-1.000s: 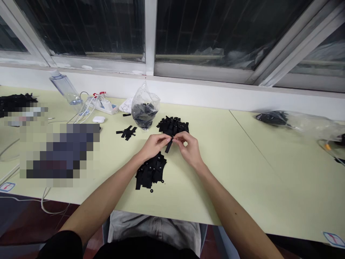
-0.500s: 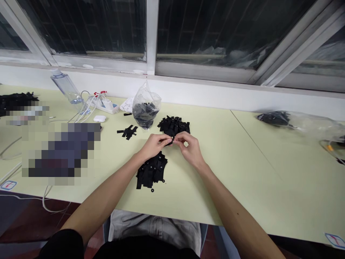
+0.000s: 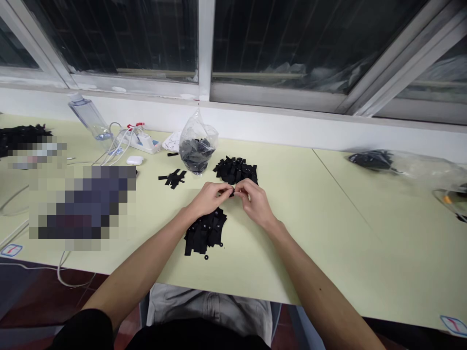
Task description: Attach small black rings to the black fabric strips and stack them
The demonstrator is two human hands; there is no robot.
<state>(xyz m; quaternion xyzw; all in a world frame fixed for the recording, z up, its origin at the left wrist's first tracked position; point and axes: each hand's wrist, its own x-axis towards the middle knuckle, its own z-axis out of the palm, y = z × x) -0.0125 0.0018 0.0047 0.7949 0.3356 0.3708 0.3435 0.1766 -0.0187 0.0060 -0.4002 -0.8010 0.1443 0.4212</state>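
Pale yellow-green tabletop (image 3: pixel 328 262), thin seam (image 3: pixel 341 187) running in from far edge, right of middle. White wall (image 3: pixel 255 114) along far edge. Dark windows (image 3: pixel 310 39) above, whitish frames (image 3: pixel 205 48). Dark red floor (image 3: pixel 40 294) below near edge, left. Even light.

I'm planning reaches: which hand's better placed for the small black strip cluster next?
Probably the left hand, though it pinches a black piece: it's nearer the cluster; the right hand would likely cross it.

Black piece (image 3: pixel 232 193) mostly hidden between left hand (image 3: pixel 209 197) and right hand (image 3: pixel 254 199), most marks (image 3: pixel 205 226) on black strips (image 3: pixel 199 241) too small to read, dark object (image 3: pixel 85 201) blurred into blocks, black heap (image 3: pixel 24 137) cropped at left
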